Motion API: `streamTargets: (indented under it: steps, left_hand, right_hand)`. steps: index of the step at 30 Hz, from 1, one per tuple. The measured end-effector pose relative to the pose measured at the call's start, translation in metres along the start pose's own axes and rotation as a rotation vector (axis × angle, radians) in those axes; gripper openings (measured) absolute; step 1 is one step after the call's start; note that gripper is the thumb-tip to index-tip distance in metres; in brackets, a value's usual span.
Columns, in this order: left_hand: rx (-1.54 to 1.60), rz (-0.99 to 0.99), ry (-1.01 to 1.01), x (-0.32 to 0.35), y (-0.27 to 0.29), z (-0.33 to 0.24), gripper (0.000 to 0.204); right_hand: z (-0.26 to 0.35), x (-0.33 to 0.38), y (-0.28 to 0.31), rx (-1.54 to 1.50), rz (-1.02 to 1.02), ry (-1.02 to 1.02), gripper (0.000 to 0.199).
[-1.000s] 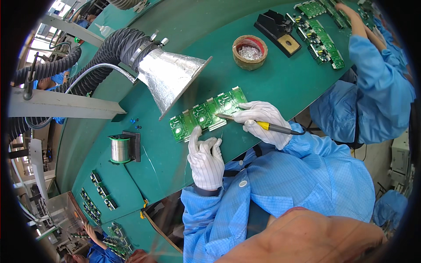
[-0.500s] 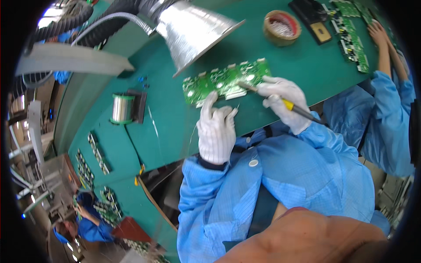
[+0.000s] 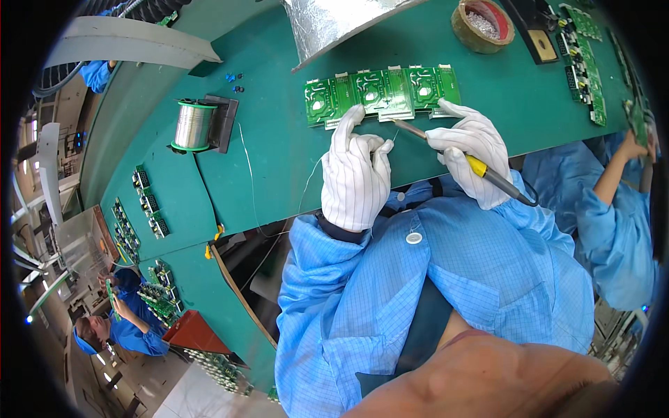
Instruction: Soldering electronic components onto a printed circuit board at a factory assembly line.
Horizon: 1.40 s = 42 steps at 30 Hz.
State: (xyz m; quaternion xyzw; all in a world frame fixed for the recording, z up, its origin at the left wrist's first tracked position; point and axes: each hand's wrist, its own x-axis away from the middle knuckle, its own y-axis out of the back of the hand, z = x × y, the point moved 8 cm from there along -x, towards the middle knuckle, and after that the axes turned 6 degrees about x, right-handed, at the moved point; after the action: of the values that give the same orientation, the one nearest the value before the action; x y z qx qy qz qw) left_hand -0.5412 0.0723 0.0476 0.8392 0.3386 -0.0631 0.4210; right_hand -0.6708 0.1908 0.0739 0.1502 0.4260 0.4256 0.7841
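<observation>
A long green circuit board (image 3: 343, 97) lies on the green mat, made up of joined sections. My left hand (image 3: 357, 174), in a white striped glove, rests its index fingertip on the board's near edge. Its thumb and other fingers are closed on a thin solder wire (image 3: 396, 136), whose end sticks up near the board. In my gloved right hand (image 3: 475, 150) is a soldering iron (image 3: 499, 182) with a yellow band and dark handle. The iron's tip is at the board's near edge, around the middle; contact is hard to tell. A right fingertip is by the board's right section.
A solder spool (image 3: 193, 126) stands at left, with small blue parts (image 3: 234, 78) beyond it. Ahead hangs a foil-covered hood (image 3: 334, 28). A tape roll (image 3: 483, 26) and an iron stand (image 3: 535, 35) are far right. Co-workers handle boards at right and lower left.
The view has shifted, and the board appears straighter. My iron's tip went from over the board to its near edge. The co-worker's hands at right now hold a board up.
</observation>
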Motion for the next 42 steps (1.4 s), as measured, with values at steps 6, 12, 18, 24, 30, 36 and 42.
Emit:
streamTargets:
  steps: [6, 12, 18, 24, 30, 36, 42]
  left_hand:
    - [-0.018, 0.018, -0.012, -0.001, 0.0, -0.004, 0.014]
    - [-0.065, 0.012, -0.064, -0.005, -0.001, -0.005, 0.021]
    - [-0.041, 0.046, 0.032, -0.005, -0.004, -0.004, 0.012]
    - [-0.137, 0.028, -0.047, -0.002, -0.005, -0.003, 0.018]
    - [-0.176, 0.011, -0.047, -0.001, -0.005, -0.005, 0.017]
    - [-0.147, 0.006, -0.035, -0.002, -0.004, -0.003, 0.016]
    - [-0.112, 0.027, 0.011, -0.005, -0.006, -0.005, 0.012]
  right_hand:
    - [-0.014, 0.007, 0.016, -0.006, -0.05, -0.085, 0.018]
    - [-0.034, 0.022, 0.041, 0.025, -0.198, -0.232, 0.023]
    - [-0.052, 0.03, 0.066, -0.057, -0.336, -0.36, 0.023]
    - [-0.075, 0.025, 0.093, 0.015, -0.487, -0.474, 0.042]
    - [-0.099, 0.012, 0.066, -0.27, -0.228, -0.651, 0.052]
    - [-0.082, 0.02, 0.07, -0.091, -0.308, -0.439, 0.054]
    - [-0.083, 0.043, 0.05, -0.264, -0.387, -0.415, 0.04]
